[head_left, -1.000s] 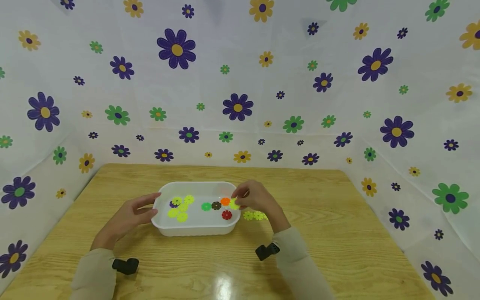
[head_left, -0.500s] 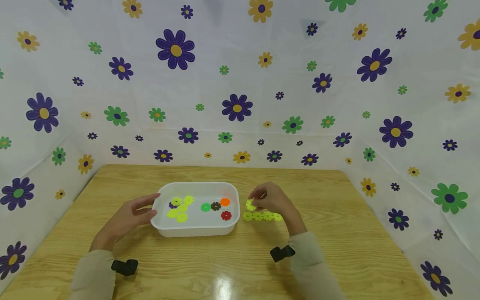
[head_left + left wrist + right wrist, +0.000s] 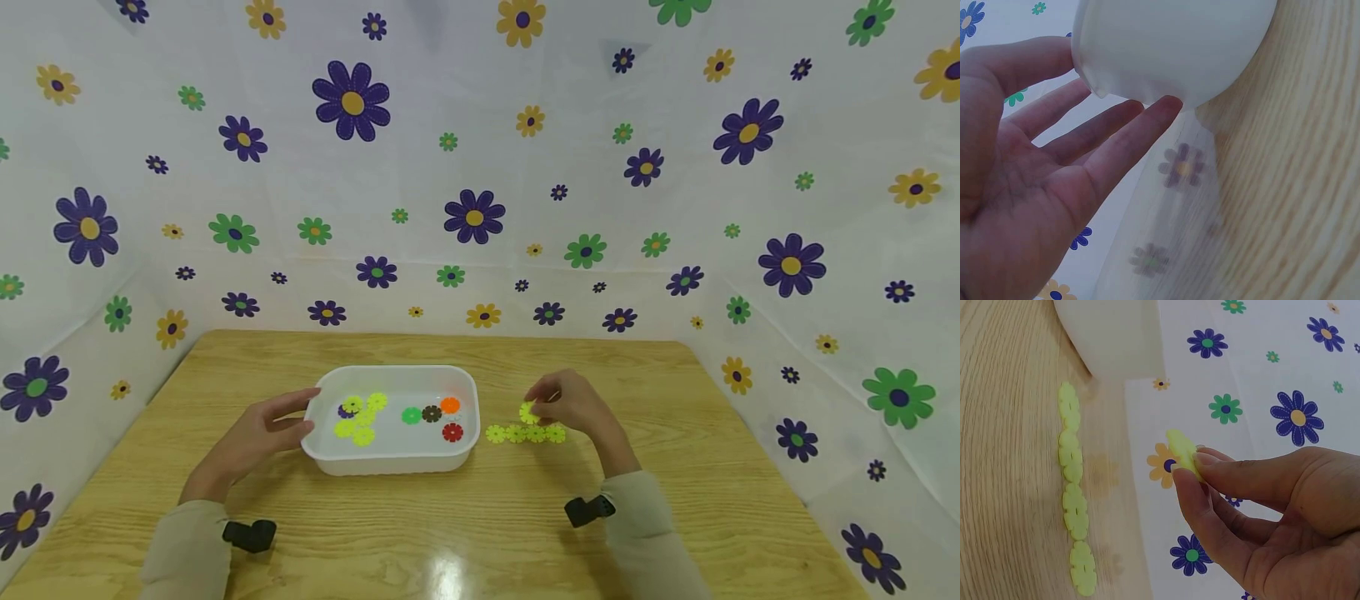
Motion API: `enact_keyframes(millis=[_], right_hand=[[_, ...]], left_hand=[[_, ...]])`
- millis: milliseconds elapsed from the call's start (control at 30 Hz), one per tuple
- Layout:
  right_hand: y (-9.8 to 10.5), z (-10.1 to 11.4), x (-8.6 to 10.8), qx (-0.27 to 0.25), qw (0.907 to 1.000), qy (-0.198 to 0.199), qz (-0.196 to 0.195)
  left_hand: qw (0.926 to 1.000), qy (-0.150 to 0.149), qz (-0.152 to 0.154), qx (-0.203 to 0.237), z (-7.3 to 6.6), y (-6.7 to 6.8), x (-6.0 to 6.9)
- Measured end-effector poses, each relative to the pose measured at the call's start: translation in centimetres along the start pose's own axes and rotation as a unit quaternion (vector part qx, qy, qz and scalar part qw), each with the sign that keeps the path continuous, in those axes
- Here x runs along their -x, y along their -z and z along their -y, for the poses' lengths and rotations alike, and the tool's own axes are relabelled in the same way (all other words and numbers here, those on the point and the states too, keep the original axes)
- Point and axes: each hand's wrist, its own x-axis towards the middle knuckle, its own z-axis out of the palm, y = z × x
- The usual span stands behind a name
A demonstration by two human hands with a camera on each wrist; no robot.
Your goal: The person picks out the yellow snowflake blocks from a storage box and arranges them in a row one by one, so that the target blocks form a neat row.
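The right hand (image 3: 573, 406) pinches a yellow notched disc (image 3: 528, 412) between thumb and fingertips, just above a row of several yellow discs (image 3: 516, 434) lying side by side on the table. In the right wrist view the pinched disc (image 3: 1184, 452) is seen nearly edge-on, apart from the row (image 3: 1075, 511). The left hand (image 3: 251, 437) touches the left end of a white tray (image 3: 390, 462) with extended fingers; in the left wrist view its fingertips rest on the tray wall (image 3: 1166, 50).
Inside the tray are several yellow discs (image 3: 363, 436) at the left, a purple one partly covered, and green (image 3: 412, 415), brown (image 3: 431, 413), orange (image 3: 450, 405) and red (image 3: 452, 432) discs. A flower-patterned cloth stands behind the wooden table (image 3: 390, 542).
From the tray's right end, the right hand has moved rightward with the yellow disc, to above the right part of the row. The left hand stays at the tray.
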Motion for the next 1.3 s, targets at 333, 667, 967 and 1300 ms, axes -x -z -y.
enact_keyframes(millis=[333, 667, 967, 1300], right_hand=[[1.3, -1.6, 0.7, 0.000, 0.9999, -0.011, -0.006], [1.6, -2.9, 1.0, -0.004, 0.9993, -0.032, -0.019], [2.0, -3.6, 1.4, 0.007, 0.9990, -0.037, -0.025], [2.5, -4.4, 1.4, 0.010, 0.9985, -0.046, -0.027]], left_hand=[[0.9999, 0.015, 0.002, -0.006, -0.1, 0.0, -0.1], [1.0000, 0.006, 0.003, -0.005, 0.0, 0.0, -0.1], [1.0000, 0.004, 0.002, -0.005, 0.0, 0.0, -0.1], [1.0000, 0.004, -0.002, -0.006, 0.0, 0.0, 0.0]])
